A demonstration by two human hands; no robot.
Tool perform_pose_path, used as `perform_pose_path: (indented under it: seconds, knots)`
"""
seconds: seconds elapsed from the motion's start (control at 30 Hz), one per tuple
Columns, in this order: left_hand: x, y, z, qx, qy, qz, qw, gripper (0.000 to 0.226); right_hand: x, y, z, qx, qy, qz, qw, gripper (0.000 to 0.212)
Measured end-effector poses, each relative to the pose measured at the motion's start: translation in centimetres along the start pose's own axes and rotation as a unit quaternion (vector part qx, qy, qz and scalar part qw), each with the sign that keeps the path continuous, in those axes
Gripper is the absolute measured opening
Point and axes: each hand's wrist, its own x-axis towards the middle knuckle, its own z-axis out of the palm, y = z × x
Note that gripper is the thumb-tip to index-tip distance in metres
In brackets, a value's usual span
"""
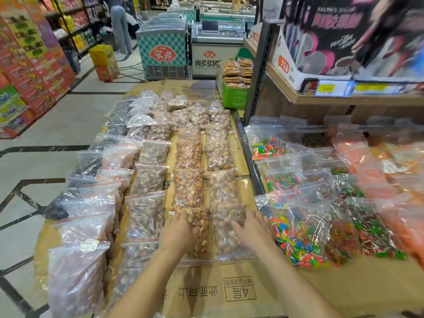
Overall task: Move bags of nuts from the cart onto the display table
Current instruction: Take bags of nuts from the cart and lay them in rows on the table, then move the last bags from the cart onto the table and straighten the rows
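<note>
Cardboard table: zip bags hold nuts.

Clear nut bags flat in rows

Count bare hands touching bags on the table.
2. Left hand lies on the clear zip bag of orange-brown nuts; right hand on the clear zip bag of paler nuts beside it.

Hidden, cropped and blurred parts

The boxes on the far right shelf were blurred, the orange bags ran off the right edge, and no cart showed.
</note>
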Motion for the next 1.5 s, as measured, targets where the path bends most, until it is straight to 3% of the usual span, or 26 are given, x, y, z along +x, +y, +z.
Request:
perform_pose_path:
  seconds: [0.13,0.47,0.77,1.03,1.23,1.37,1.5]
  knots:
    - [-0.6,2.2,-1.9,0.032,0.015,0.039,0.999,0.069,-1.2,0.6,-1.9,-0.023,0.029,-0.026,0.999,0.067]
    - [-3.2,12.5,-2.9,0.067,0.028,0.143,0.987,0.072,-4.7,7.9,-8.0,-0.026,0.091,0.030,0.995,0.069]
    - [-8.5,26.1,-0.1,0.107,0.024,0.254,0.961,0.064,-9.7,20.1,-13.1,0.003,0.150,0.107,0.983,0.059]
    - [-14.8,38.9,5.6,0.132,0.027,0.330,0.934,0.062,-15.3,33.7,-17.1,0.030,0.173,0.177,0.968,0.064]
    - [-20.0,48.0,9.9,0.125,-0.005,0.398,0.909,0.055,-20.0,43.9,-18.1,0.045,0.200,0.229,0.952,0.057]
    - [-23.3,53.1,12.6,0.148,-0.024,0.441,0.885,0.067,-22.6,49.3,-18.6,0.048,0.193,0.275,0.940,0.066]
    - [-25.4,57.5,15.3,0.164,-0.043,0.481,0.860,0.065,-24.9,53.5,-18.6,0.056,0.196,0.319,0.926,0.066]
